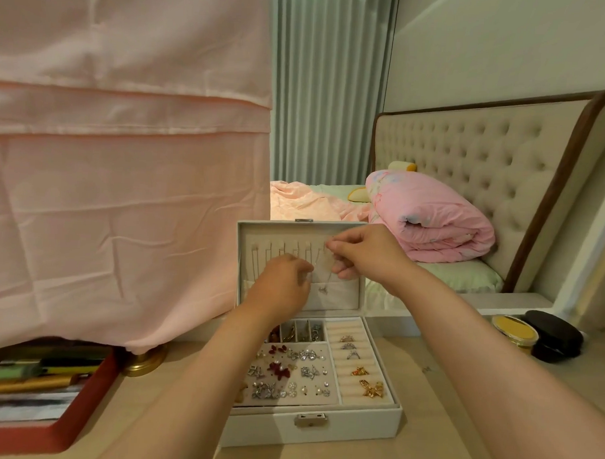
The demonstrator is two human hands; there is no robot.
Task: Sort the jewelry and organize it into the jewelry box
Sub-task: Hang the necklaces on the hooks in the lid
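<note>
Head view: both hands are up at the open lid (245, 261) of the white jewelry box (311, 425). The right hand (365, 254) has thumb and forefinger pinched on the top of a thin silver necklace (323, 289), its other fingers curled under. The chain drops from that pinch down the lid's lining, and its small pendant hangs just below and between the two hands. The left hand (282, 283) sits lower, beside the right one, back toward the camera and fingers bent in toward the chain. Its fingertips are blurred, so I cannot tell whether it has hold of anything. Under the left wrist lies the tray with earrings (289, 369) pinned in rows. Rings (348, 346) and a gold bow brooch (372, 389) sit in the padded slots below the right forearm. Out past the left hand hangs a pink cloth (124, 188). Beyond the right hand lies a rolled pink quilt (431, 223). Off to the right forearm's outer side, a gold-lidded tin (513, 331) sits just beside a black case (554, 336).
</note>
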